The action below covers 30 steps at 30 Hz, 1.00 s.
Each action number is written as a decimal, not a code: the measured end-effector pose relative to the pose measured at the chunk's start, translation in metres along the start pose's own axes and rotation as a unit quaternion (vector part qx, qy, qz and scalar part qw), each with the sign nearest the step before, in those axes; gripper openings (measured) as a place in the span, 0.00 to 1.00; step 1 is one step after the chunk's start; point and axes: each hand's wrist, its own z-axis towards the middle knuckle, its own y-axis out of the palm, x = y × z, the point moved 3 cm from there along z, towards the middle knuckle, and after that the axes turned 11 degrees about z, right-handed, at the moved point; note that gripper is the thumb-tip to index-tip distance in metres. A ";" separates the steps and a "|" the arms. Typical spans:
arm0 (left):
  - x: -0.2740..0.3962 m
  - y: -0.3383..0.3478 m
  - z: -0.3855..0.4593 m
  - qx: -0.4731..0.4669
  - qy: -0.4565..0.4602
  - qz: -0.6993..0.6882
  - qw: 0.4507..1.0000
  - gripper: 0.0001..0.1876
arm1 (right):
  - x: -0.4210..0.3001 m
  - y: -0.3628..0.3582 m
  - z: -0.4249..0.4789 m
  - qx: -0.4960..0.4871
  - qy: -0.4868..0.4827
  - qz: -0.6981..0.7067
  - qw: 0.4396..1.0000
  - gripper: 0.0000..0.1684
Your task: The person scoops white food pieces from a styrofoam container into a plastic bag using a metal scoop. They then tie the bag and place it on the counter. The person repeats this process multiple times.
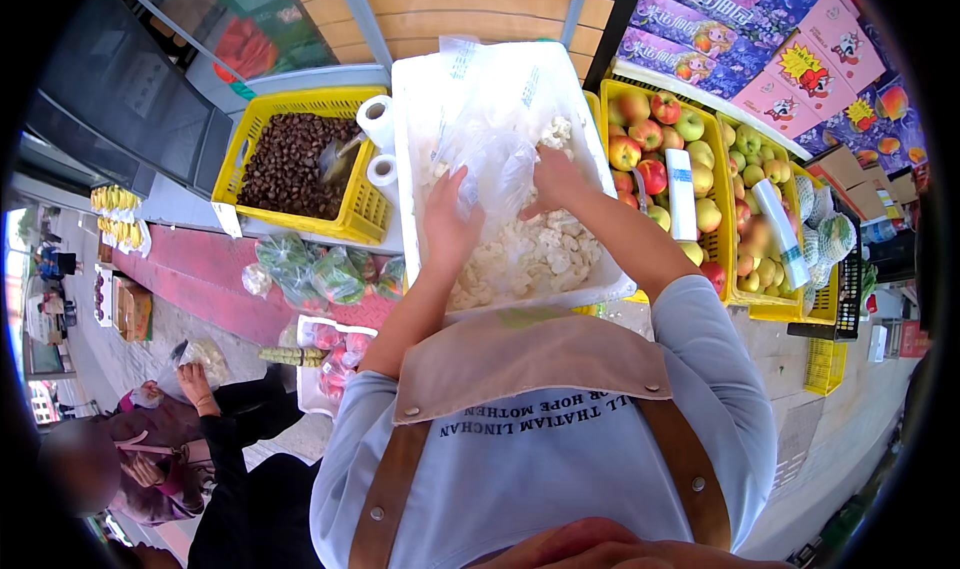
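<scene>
A white foam box (420,81) stands before me, with loose pale cauliflower florets (555,254) over its near part and right side. A clear plastic bag (499,168) lies bunched in the middle of the box, and bag film with blue print spreads over the far part. My left hand (452,220) holds the left side of the bag between thumb and fingers. Inside the box, my right hand (559,183) is at the bag's right side, among the florets. Its fingers are partly hidden, so whether they grip the bag or a floret does not show.
Left of the box are two plastic-bag rolls (375,115) and a yellow crate (300,228) of chestnuts. Yellow crates of apples (652,134) flank its right side. Wrapped vegetables (300,269) sit low at left. Nearby, another person's hand (195,385) is at a filled bag (206,359).
</scene>
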 end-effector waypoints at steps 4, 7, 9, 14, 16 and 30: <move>0.003 -0.009 0.002 0.018 0.007 0.066 0.998 0.28 | -0.002 0.010 0.010 -0.057 -0.042 -0.083 0.994 0.53; -0.006 -0.007 -0.001 0.048 -0.025 0.048 0.997 0.29 | -0.003 0.018 -0.016 0.000 -0.112 -0.050 0.992 0.53; -0.010 -0.004 0.000 0.053 -0.021 0.008 0.998 0.29 | -0.008 0.013 -0.025 0.023 -0.112 -0.050 0.992 0.51; -0.009 -0.002 0.000 0.047 -0.029 -0.011 0.998 0.29 | -0.006 0.009 -0.010 0.010 -0.077 -0.030 0.997 0.46; -0.013 -0.003 -0.001 0.056 -0.023 0.001 0.998 0.29 | -0.004 0.014 -0.015 0.055 -0.118 -0.046 0.990 0.45; -0.006 -0.002 -0.003 0.006 -0.035 0.014 0.999 0.32 | 0.002 -0.046 -0.070 -0.018 0.076 0.819 0.568 0.29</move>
